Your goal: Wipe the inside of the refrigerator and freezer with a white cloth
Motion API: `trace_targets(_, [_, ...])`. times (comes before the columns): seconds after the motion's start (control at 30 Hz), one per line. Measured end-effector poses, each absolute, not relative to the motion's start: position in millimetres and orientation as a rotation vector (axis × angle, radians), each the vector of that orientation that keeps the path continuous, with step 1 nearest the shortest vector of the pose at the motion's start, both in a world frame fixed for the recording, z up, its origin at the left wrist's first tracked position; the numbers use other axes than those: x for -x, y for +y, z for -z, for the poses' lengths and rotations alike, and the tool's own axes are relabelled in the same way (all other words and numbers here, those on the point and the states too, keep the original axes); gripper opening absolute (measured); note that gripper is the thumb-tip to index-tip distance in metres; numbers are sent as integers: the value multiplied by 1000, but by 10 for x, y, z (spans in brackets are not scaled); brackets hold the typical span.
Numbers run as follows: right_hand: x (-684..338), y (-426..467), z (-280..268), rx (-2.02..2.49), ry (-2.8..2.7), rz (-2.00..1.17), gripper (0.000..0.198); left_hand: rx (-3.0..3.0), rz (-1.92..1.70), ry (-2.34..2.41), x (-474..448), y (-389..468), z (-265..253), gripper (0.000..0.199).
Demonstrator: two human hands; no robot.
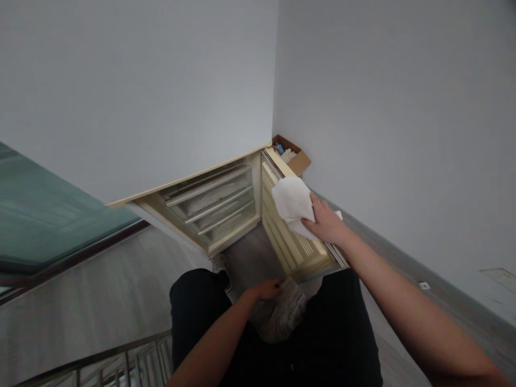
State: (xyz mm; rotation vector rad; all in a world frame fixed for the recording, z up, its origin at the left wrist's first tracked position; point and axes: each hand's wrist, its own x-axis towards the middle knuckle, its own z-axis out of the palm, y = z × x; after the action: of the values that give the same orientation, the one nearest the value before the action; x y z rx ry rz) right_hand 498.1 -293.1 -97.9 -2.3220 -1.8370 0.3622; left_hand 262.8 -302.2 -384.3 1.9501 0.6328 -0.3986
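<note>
My right hand [322,217] is closed on a white cloth [292,199], its fingers pressing the cloth against the upper edge of an open freezer door [294,226]. The door has a cream, ribbed inner face. To its left is the open freezer compartment [217,199], with several clear-fronted drawers inside. Low between my knees, my left hand [268,290] has its fingers curled at a grey, textured cloth [282,314]; the hand partly covers it and the exact grip is blurred.
Behind the door, a cardboard box [298,158] with small items stands against the wall. A metal rack [133,357] is at the lower left, and a greenish glass panel [52,209] is at the far left. A small white object [423,285] lies near the right wall.
</note>
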Motion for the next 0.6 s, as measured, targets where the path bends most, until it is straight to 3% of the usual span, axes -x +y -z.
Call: trace_targets(0.6, [-4983, -2872, 1056, 2242, -1806, -313, 85, -1906, 367, 717, -2859, -3150, 4045, 67])
